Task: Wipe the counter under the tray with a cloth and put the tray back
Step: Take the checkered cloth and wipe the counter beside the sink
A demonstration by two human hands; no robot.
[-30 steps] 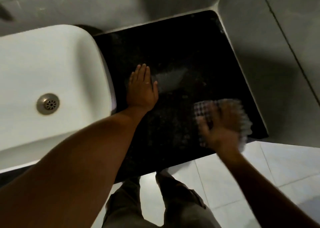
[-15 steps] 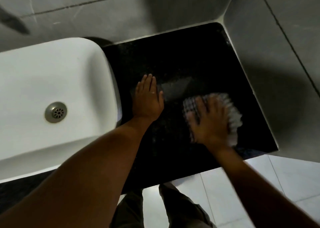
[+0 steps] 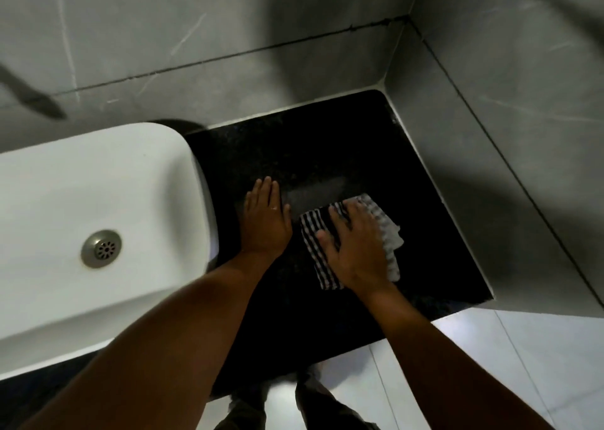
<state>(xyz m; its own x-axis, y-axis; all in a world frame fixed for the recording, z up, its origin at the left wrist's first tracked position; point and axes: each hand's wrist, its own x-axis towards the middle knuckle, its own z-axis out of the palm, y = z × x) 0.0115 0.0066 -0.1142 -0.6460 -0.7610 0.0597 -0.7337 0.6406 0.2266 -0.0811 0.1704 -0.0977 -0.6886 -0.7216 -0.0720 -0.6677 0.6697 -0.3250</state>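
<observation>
A black speckled counter (image 3: 327,142) fills the corner between a white sink and grey tiled walls. My right hand (image 3: 354,245) lies flat with spread fingers on a black-and-white checked cloth (image 3: 315,243), pressing it onto the middle of the counter. My left hand (image 3: 266,222) rests palm down on the bare counter just left of the cloth, fingers together, holding nothing. A damp grey streak (image 3: 313,193) shows on the counter beyond the cloth. No tray is in view.
The white sink (image 3: 98,184) with its metal drain (image 3: 102,248) stands against the counter's left side. Grey tiled walls (image 3: 490,119) close the back and right. The counter's front edge drops to a pale tiled floor (image 3: 490,348), where my legs show.
My right hand has slid the cloth from the counter's front right edge toward the middle, close to my left hand. The left hand has stayed flat in place.
</observation>
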